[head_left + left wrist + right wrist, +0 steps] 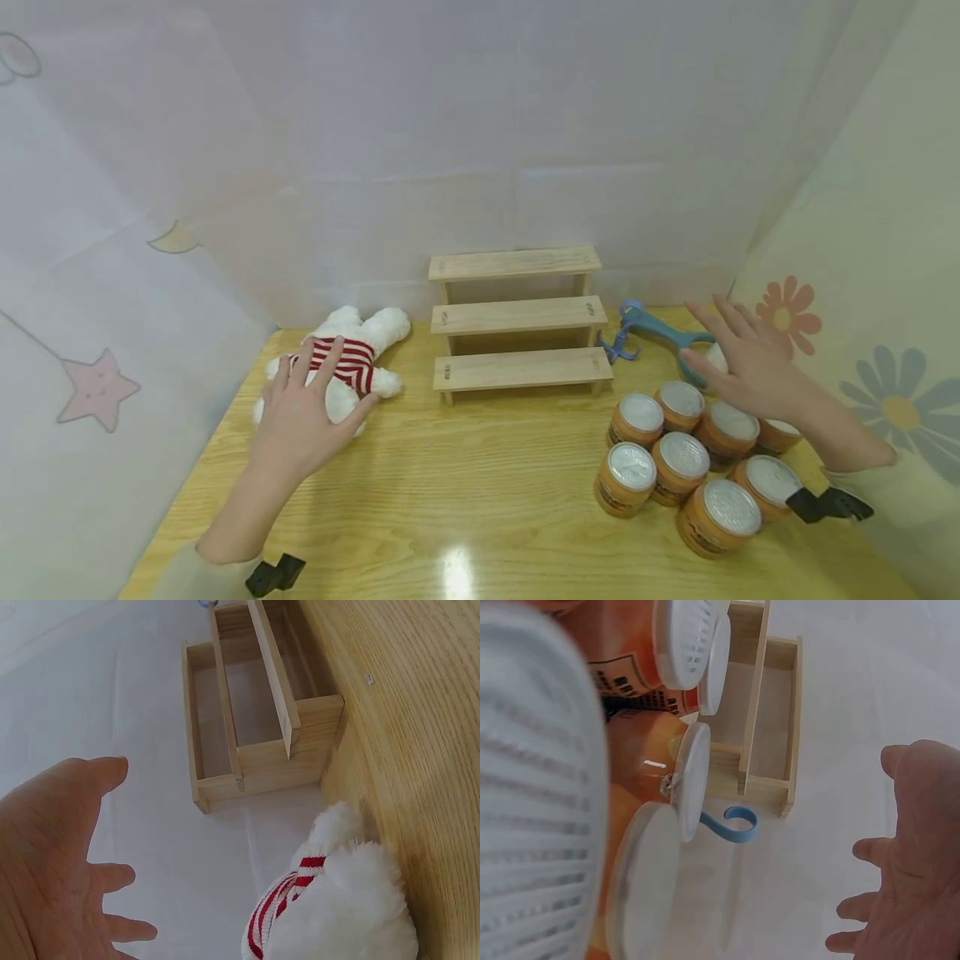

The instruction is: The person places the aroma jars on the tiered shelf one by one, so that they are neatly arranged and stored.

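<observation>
Head view: both grips splayed apart, left hand (303, 417) over fluffy plush bear (341, 362), right hand (750, 362) above round ribbed-lidded cans (678, 458).

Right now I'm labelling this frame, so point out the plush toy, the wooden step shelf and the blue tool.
plush toy (351, 360): head view, on its red-striped shirt.
wooden step shelf (517, 317): head view, on the middle step.
blue tool (660, 332): head view, on its handle.
</observation>
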